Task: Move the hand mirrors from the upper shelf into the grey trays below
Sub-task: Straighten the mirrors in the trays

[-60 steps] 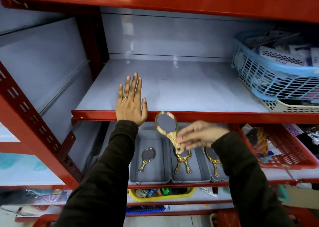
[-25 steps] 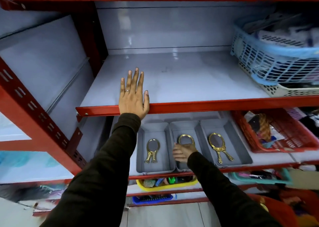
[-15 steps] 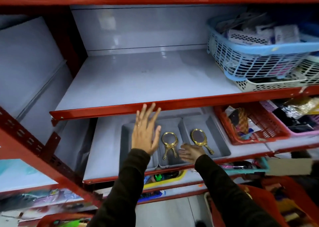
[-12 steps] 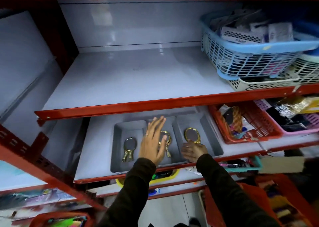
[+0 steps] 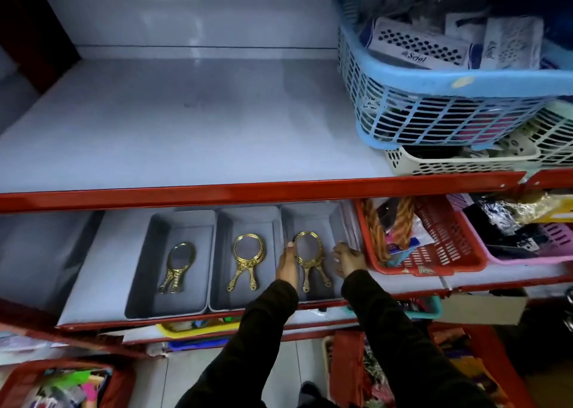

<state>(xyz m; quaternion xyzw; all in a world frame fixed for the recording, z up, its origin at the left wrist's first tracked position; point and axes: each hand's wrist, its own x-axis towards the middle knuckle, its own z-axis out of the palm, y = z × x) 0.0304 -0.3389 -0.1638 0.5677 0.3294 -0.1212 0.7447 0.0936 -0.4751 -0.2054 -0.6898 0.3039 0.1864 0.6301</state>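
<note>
Mirrors lay in three grey trays on lower shelf: left tray [image 5: 136, 283] pair [image 5: 178, 266], middle tray [image 5: 221, 286] pair [image 5: 246, 260], right tray [image 5: 336, 221] pair [image 5: 310, 260]. Right tray's near corners hidden by sleeves. Left hand [image 5: 288, 266] flanked right pair, fingers extended, grip loose, holding nothing. Right hand [image 5: 348, 258] at tray's right wall; grip unclear. Upper shelf [image 5: 186, 122] bare of mirrors. Blue basket [image 5: 434, 97] cut off right. Versus half-second before: left hand had shifted from middle tray to right tray.
</note>
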